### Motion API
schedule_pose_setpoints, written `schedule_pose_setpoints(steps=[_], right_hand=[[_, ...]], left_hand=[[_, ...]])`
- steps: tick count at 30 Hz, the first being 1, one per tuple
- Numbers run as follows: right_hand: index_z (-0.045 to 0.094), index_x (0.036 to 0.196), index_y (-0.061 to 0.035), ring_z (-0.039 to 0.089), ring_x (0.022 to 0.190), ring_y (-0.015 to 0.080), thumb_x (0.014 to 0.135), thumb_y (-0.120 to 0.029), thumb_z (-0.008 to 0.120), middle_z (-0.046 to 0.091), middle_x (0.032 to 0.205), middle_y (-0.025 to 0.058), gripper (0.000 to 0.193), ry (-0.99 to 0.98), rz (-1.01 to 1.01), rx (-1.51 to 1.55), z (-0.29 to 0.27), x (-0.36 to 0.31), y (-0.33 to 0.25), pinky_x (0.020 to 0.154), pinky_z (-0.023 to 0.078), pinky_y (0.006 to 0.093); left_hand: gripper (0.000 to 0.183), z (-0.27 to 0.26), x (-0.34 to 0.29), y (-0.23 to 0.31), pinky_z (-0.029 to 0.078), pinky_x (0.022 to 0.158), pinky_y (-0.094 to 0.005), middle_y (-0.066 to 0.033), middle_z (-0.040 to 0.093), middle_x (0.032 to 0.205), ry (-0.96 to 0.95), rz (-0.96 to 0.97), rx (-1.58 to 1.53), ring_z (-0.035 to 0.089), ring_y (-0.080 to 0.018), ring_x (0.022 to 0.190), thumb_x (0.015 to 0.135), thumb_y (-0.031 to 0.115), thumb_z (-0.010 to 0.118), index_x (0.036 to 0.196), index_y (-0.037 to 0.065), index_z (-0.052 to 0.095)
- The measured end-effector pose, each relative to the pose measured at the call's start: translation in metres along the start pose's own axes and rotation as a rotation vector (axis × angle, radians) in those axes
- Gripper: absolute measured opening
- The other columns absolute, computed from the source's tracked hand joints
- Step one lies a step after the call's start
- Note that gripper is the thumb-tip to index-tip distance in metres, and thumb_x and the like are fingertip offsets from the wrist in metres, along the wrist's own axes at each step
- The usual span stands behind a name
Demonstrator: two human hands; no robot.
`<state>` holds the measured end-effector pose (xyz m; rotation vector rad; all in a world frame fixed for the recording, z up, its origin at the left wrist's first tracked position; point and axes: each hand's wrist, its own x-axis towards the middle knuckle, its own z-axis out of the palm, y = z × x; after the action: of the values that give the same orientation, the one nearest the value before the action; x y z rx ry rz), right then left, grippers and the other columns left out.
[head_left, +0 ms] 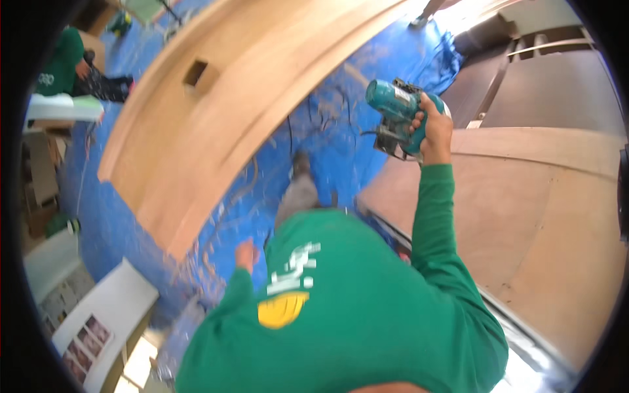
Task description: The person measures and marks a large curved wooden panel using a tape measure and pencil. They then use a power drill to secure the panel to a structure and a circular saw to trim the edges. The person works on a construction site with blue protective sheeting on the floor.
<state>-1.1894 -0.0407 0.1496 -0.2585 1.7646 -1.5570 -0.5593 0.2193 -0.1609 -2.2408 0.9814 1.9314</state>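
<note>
At the upper right my right hand (438, 130) is wrapped round the handle of a teal power tool (396, 101). The tool has a rounded motor body and a dark metal base. Its exact kind is not clear. It is held up above the blue sheet, beside a light wooden panel. My left hand (247, 255) hangs low at my left side, small and blurred, near the edge of a long curved wooden piece (216, 137). Nothing shows in it, and its fingers cannot be made out.
Blue sheeting (229, 226) with cords and dust covers the floor. A wide wooden panel (550, 216) lies to my right, with dark boards (557, 88) beyond. Another person in a green sleeve (65, 62) is at the far left. A white board with pictures (108, 321) stands lower left.
</note>
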Motion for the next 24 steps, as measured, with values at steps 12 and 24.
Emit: schedule_pose_setpoints(steps=[12,24], right_hand=[[0.068,0.1,-0.0026,0.052,0.048,0.012,0.095,-0.026,0.083,0.057,0.066,0.0014,0.028,0.115,0.114,0.134,-0.024,0.153,-0.06,0.043,0.044,0.0307],[0.07,0.094,-0.0023,0.052,0.049,0.0089,0.096,-0.027,0.081,0.056,0.064,-0.0014,0.027,0.071,-0.21,-0.042,-0.064,0.432,-0.26,0.046,0.043,0.0276]], left_hand=[[0.032,0.033,0.058,0.343,0.054,0.068,-0.0317,-0.003,0.07,0.095,0.028,-0.086,0.024,0.067,-0.013,0.078,0.105,0.037,0.068,0.116,0.008,0.07],[0.024,0.258,-0.096,0.903,0.054,0.089,-0.0317,-0.0078,0.075,0.097,0.307,1.157,-0.3,0.069,-0.0162,0.092,0.107,0.014,0.067,0.118,-0.006,0.076]])
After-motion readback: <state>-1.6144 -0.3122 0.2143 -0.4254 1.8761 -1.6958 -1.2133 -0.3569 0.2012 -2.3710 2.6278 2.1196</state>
